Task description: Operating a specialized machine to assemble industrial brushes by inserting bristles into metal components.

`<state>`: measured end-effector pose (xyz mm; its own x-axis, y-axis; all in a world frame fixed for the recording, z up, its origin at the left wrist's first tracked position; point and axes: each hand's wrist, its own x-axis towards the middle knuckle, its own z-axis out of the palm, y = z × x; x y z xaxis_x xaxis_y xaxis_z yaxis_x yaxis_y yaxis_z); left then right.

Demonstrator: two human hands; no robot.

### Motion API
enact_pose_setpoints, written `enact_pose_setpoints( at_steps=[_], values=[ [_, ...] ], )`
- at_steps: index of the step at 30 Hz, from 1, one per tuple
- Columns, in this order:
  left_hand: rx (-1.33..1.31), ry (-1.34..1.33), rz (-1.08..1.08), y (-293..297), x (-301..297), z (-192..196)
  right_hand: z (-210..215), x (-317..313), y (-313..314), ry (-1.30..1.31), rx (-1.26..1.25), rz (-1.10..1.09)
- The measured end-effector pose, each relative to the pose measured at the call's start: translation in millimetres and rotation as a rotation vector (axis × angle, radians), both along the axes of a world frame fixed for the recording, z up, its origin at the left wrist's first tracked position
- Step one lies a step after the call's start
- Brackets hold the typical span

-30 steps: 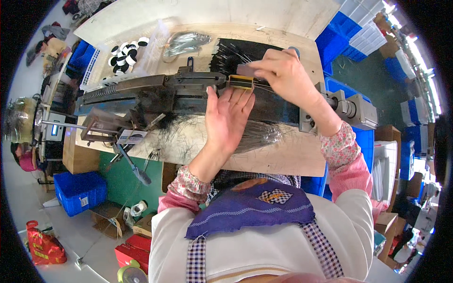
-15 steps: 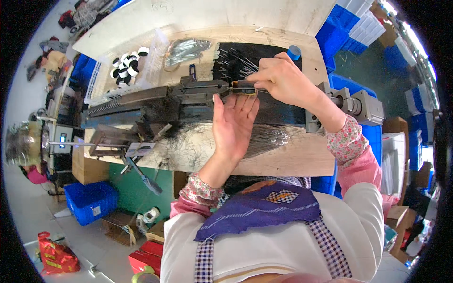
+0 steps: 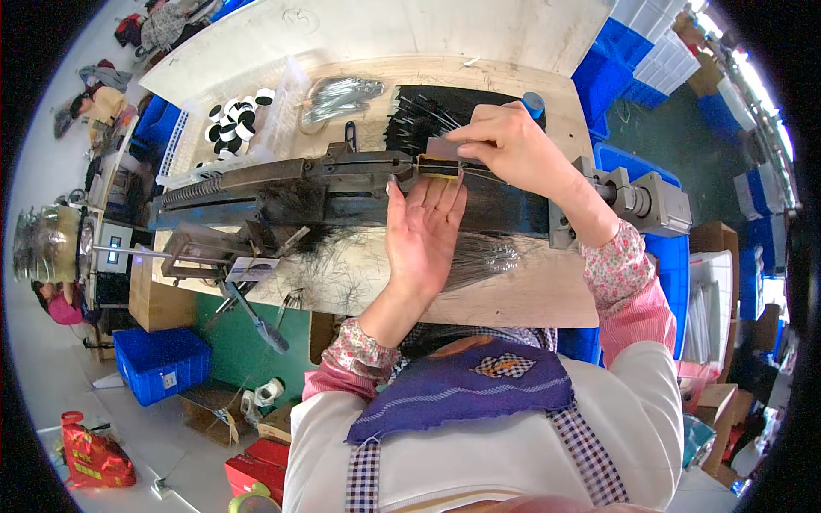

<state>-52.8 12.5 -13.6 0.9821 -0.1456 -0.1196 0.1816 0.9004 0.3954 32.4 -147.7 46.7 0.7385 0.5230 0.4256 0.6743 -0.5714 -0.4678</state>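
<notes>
My left hand point(image 3: 423, 239) is palm up with its fingers stretched out, fingertips just under the working end of a long dark metal machine point(image 3: 359, 171). There, a small yellow-edged block point(image 3: 439, 168) sits in the machine's slot. My right hand point(image 3: 509, 145) reaches over from the right, thumb and forefinger pinched at the edge of a small brownish flat plate point(image 3: 441, 149) behind the block. Beyond them, thin bristle-like wires point(image 3: 428, 111) lie on a black cloth point(image 3: 402, 128). A fanned bundle of thin wires point(image 3: 487, 261) rests on the wooden table beside my left hand.
A clear plastic basket point(image 3: 295, 85) holds several black and white round pieces point(image 3: 231, 124). Near it lie a bag of silvery wires point(image 3: 342, 98) and a blue cap point(image 3: 533, 104). A metal bracket point(image 3: 205, 256) juts from the table's left. Blue crates point(image 3: 162, 363) stand around.
The small brownish plate now stands up behind the yellow-edged block, where it showed less before. My right hand has shifted slightly; my left hand stays almost in place.
</notes>
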Motion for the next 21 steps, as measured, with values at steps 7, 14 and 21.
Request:
enact_pose_setpoints(
  at_steps=[7, 14, 21],
  values=[
    [0.051, 0.021, 0.019, -2.4, 0.9, 8.9, 2.0, 0.8, 3.2, 0.016, -0.170, 0.053],
    [0.040, 0.006, -0.028, -0.3, 3.4, 9.8, 2.9, -4.3, -0.8, -0.007, -0.200, 0.046],
    [0.039, 0.008, -0.037, 1.2, 2.8, 10.8, 3.8, -24.2, 12.9, -0.188, -0.136, 0.021]
  ],
)
